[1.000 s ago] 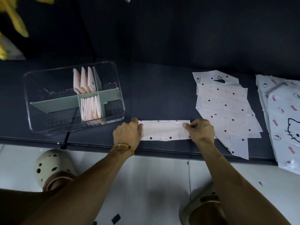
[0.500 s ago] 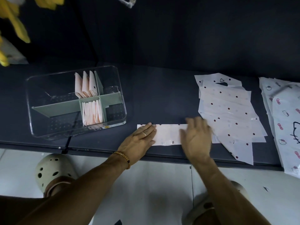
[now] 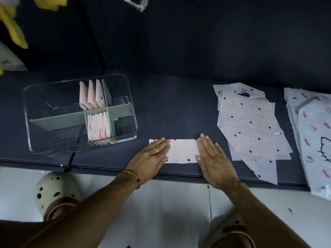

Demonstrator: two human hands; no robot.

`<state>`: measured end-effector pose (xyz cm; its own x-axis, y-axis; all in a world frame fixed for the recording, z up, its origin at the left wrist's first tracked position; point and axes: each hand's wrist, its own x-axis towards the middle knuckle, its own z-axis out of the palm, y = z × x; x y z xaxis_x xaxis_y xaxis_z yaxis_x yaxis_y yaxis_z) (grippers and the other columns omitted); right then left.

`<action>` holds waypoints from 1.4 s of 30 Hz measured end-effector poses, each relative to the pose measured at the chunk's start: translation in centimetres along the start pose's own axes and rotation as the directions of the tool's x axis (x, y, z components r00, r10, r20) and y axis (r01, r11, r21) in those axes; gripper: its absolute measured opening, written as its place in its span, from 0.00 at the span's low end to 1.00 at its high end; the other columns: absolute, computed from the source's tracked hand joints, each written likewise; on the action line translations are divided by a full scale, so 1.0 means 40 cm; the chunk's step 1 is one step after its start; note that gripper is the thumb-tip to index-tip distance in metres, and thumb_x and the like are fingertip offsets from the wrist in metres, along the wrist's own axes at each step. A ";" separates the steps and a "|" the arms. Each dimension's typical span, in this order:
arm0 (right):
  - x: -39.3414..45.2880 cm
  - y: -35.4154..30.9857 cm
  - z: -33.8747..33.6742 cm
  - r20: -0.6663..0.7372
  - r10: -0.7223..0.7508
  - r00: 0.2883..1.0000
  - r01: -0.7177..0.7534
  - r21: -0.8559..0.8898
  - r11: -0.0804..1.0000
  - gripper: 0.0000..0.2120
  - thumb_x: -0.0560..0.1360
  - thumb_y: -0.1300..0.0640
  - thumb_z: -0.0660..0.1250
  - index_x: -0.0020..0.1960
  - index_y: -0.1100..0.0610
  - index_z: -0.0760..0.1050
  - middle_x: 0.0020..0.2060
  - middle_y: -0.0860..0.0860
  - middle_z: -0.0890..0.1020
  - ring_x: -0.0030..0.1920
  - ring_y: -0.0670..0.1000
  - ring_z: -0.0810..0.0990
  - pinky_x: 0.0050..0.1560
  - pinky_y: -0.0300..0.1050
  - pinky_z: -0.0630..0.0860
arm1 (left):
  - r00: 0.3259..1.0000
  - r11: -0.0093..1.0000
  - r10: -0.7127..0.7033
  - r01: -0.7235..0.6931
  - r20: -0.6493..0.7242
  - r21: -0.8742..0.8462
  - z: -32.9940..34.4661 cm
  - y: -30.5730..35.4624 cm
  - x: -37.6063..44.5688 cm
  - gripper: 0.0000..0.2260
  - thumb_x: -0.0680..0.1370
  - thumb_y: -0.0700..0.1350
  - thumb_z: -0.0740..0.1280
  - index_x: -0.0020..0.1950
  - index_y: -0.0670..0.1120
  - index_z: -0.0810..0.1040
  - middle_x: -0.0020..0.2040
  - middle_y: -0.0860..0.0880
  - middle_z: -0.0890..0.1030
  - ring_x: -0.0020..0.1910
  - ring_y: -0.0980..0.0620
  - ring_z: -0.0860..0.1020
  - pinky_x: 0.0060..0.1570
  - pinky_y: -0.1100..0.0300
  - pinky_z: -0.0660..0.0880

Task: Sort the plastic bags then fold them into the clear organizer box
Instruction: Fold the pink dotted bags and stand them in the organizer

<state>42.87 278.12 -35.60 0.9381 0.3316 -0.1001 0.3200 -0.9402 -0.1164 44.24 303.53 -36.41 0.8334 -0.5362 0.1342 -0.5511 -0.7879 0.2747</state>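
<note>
The dark bench (image 3: 179, 108) ran along a dark wall. I saw one folded dotted strip (image 3: 181, 151) near its front edge, my left hand (image 3: 150, 161) and right hand (image 3: 215, 158) both flat on its ends, fingers straight, gripping nothing. One clear organizer box (image 3: 80, 113) sat left, two compartments holding folded bags. Two loose piles lay right: dotted bags (image 3: 250, 122) and cat-print bags (image 3: 315, 133).

Bare dark table (image 3: 179, 108) open beyond my two flat hands, clear organizer box (image 3: 125, 140) just left of my left hand (image 3: 150, 161), loose pile of dotted bags (image 3: 250, 126) close on my right hand's (image 3: 215, 161) side, cat-print bags (image 3: 315, 133) farther right, white floor (image 3: 161, 203) free beneath my forearms
</note>
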 end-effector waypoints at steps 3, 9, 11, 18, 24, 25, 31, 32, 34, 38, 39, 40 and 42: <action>-0.010 0.019 -0.015 0.013 0.018 1.000 -0.018 0.010 1.000 0.28 0.81 0.48 0.44 0.77 0.61 0.55 0.76 0.55 0.57 0.77 0.54 0.55 0.74 0.55 0.58 | 1.000 1.000 0.004 -0.004 0.017 0.016 -0.001 -0.001 0.000 0.20 0.76 0.43 0.69 0.67 0.38 0.74 0.68 0.44 0.73 0.69 0.47 0.70 0.67 0.48 0.65; -0.014 -0.040 -0.040 -0.083 0.172 0.982 -0.180 -0.099 0.979 0.22 0.76 0.55 0.65 0.67 0.63 0.71 0.66 0.62 0.73 0.64 0.63 0.73 0.63 0.58 0.72 | 0.995 0.994 -0.092 0.094 0.030 -0.064 0.008 0.009 -0.006 0.20 0.82 0.46 0.59 0.73 0.43 0.66 0.74 0.49 0.65 0.74 0.52 0.60 0.74 0.59 0.52; -0.015 -0.088 -0.040 -0.124 0.115 0.986 -0.131 -0.130 0.983 0.16 0.72 0.55 0.70 0.58 0.61 0.78 0.52 0.57 0.78 0.49 0.59 0.77 0.47 0.54 0.75 | 0.990 0.989 -0.141 0.141 0.008 -0.038 -0.003 0.030 -0.007 0.18 0.80 0.46 0.62 0.69 0.42 0.72 0.70 0.46 0.71 0.71 0.49 0.67 0.72 0.55 0.60; -0.026 -0.117 -0.045 -0.028 0.097 0.995 -0.100 -0.099 0.990 0.20 0.75 0.55 0.66 0.66 0.59 0.74 0.61 0.56 0.76 0.58 0.57 0.76 0.60 0.55 0.73 | 0.998 0.998 -0.018 0.015 0.059 0.057 -0.033 0.062 -0.133 0.28 0.66 0.59 0.74 0.63 0.48 0.77 0.61 0.49 0.78 0.52 0.47 0.78 0.52 0.54 0.75; -0.026 -0.168 -0.066 -0.064 -0.031 0.997 0.031 0.003 1.000 0.21 0.66 0.60 0.72 0.59 0.58 0.78 0.58 0.54 0.79 0.56 0.58 0.78 0.50 0.52 0.76 | 1.000 1.000 0.017 -0.017 0.010 0.010 -0.076 0.072 -0.087 0.14 0.72 0.45 0.73 0.58 0.50 0.81 0.58 0.53 0.81 0.49 0.46 0.78 0.43 0.54 0.79; -0.027 -0.185 -0.064 -0.084 -0.054 0.995 0.056 0.025 0.998 0.19 0.65 0.60 0.72 0.56 0.57 0.80 0.55 0.53 0.80 0.52 0.57 0.79 0.47 0.50 0.76 | 0.999 0.998 -0.034 0.035 0.020 -0.047 -0.081 0.077 -0.079 0.12 0.76 0.45 0.68 0.60 0.50 0.79 0.58 0.53 0.81 0.50 0.47 0.76 0.45 0.53 0.78; 0.006 -0.196 -0.063 -0.037 0.255 0.966 -0.212 0.443 0.871 0.08 0.79 0.58 0.62 0.50 0.58 0.80 0.44 0.55 0.82 0.44 0.58 0.79 0.46 0.49 0.74 | 0.915 0.825 -0.360 0.403 0.181 -0.396 -0.097 0.087 -0.036 0.10 0.75 0.56 0.66 0.49 0.52 0.80 0.38 0.55 0.79 0.39 0.54 0.76 0.37 0.63 0.68; 0.014 -0.185 -0.070 0.017 0.302 0.953 -0.265 0.530 0.806 0.08 0.79 0.57 0.62 0.48 0.59 0.79 0.41 0.55 0.81 0.40 0.57 0.78 0.44 0.48 0.75 | 0.892 0.755 -0.404 0.451 0.205 -0.475 -0.101 0.086 -0.029 0.08 0.73 0.55 0.69 0.48 0.52 0.81 0.35 0.57 0.78 0.36 0.56 0.76 0.36 0.64 0.68; 0.027 -0.165 -0.081 0.090 0.339 0.937 -0.316 0.632 0.708 0.10 0.79 0.57 0.64 0.39 0.58 0.75 0.32 0.50 0.77 0.33 0.50 0.74 0.38 0.43 0.73 | 0.854 0.655 -0.463 0.510 0.238 -0.558 -0.101 0.080 -0.014 0.05 0.75 0.49 0.69 0.43 0.48 0.81 0.34 0.53 0.79 0.35 0.53 0.76 0.37 0.62 0.71; 0.051 -0.158 -0.071 0.160 0.446 0.881 -0.440 0.624 0.645 0.14 0.78 0.53 0.67 0.35 0.55 0.72 0.29 0.48 0.76 0.29 0.44 0.71 0.32 0.34 0.67 | 0.780 0.652 -0.552 0.624 0.295 -0.430 -0.083 0.072 0.036 0.17 0.79 0.45 0.64 0.30 0.47 0.67 0.35 0.45 0.76 0.38 0.45 0.77 0.38 0.59 0.72; 0.058 -0.159 -0.065 0.162 0.476 0.864 -0.469 0.603 0.645 0.13 0.77 0.52 0.67 0.35 0.55 0.73 0.30 0.49 0.77 0.30 0.46 0.73 0.33 0.36 0.69 | 0.761 0.648 -0.570 0.648 0.309 -0.400 -0.078 0.072 0.048 0.18 0.79 0.46 0.63 0.29 0.48 0.65 0.37 0.45 0.76 0.39 0.44 0.78 0.39 0.57 0.72; 0.066 -0.161 -0.060 0.166 0.500 0.850 -0.495 0.575 0.652 0.13 0.77 0.51 0.67 0.36 0.54 0.73 0.30 0.50 0.78 0.31 0.48 0.75 0.36 0.37 0.71 | 0.745 0.646 -0.593 0.667 0.307 -0.371 -0.072 0.073 0.058 0.19 0.79 0.46 0.64 0.29 0.48 0.65 0.37 0.45 0.76 0.39 0.45 0.77 0.39 0.57 0.72; 0.084 -0.162 -0.057 0.179 0.521 0.835 -0.529 0.525 0.667 0.14 0.77 0.51 0.66 0.35 0.54 0.73 0.30 0.51 0.77 0.34 0.52 0.76 0.39 0.40 0.73 | 0.715 0.641 -0.637 0.699 0.287 -0.318 -0.067 0.073 0.070 0.18 0.78 0.47 0.65 0.28 0.47 0.67 0.35 0.46 0.76 0.39 0.45 0.77 0.37 0.59 0.70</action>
<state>44.26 285.15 -32.94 0.9260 -0.1993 -0.3208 -0.3524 -0.7616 -0.5438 45.08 300.54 -32.70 0.9354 0.0319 -0.3521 0.2422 -0.7833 0.5726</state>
